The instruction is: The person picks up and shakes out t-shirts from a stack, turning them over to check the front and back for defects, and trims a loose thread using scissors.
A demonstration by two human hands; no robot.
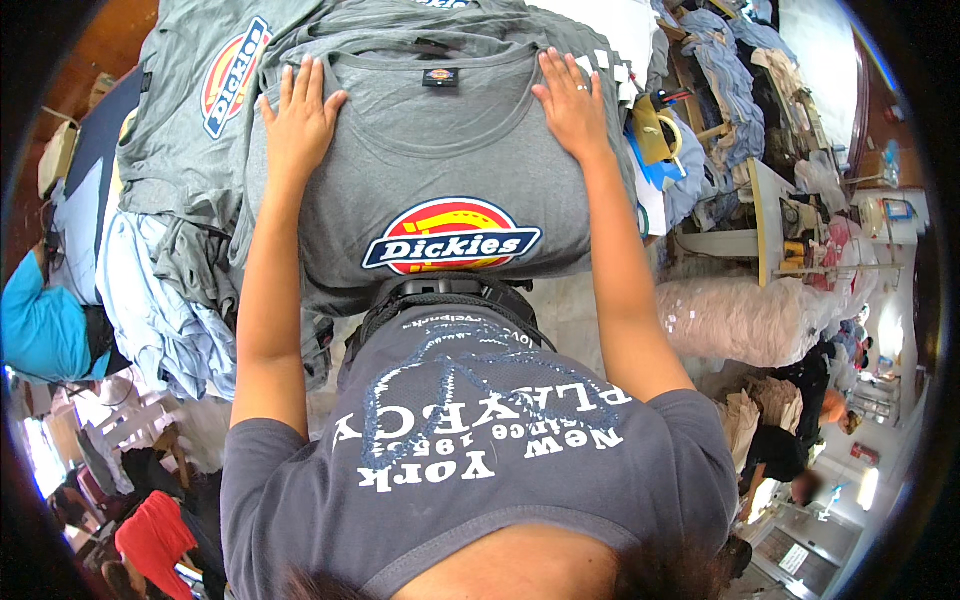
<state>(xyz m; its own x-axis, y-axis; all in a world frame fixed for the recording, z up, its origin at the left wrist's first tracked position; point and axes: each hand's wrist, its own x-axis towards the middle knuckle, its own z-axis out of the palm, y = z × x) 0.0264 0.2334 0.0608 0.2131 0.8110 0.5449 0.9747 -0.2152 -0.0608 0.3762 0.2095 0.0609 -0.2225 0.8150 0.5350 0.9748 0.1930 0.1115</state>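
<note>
The biggest thing in front of me is the grey T-shirt [440,170], spread flat on top of a pile of folded grey shirts [420,35] on the tabletop, its collar pointing away from me and its round red, yellow and blue chest emblem [452,236] close to my waist. Both my arms reach straight out over it, elbows nearly locked, forearms running up either side of the emblem. To my left lies a second grey shirt [190,110] with the same kind of emblem, partly draped over a heap of pale blue garments [160,300] that hangs off the edge. To my right, past the pile, is a cluttered workbench [770,200] and a long bundle of pinkish fabric [740,320]. My left hand [300,120] lies palm down on the shirt's left shoulder, fingers spread and flat, gripping nothing. My right hand [572,105] mirrors it on the right shoulder, open and pressed flat, a ring [584,88] on 1 finger. Smallest is the black neck label [440,76] between my 2 hands
</note>
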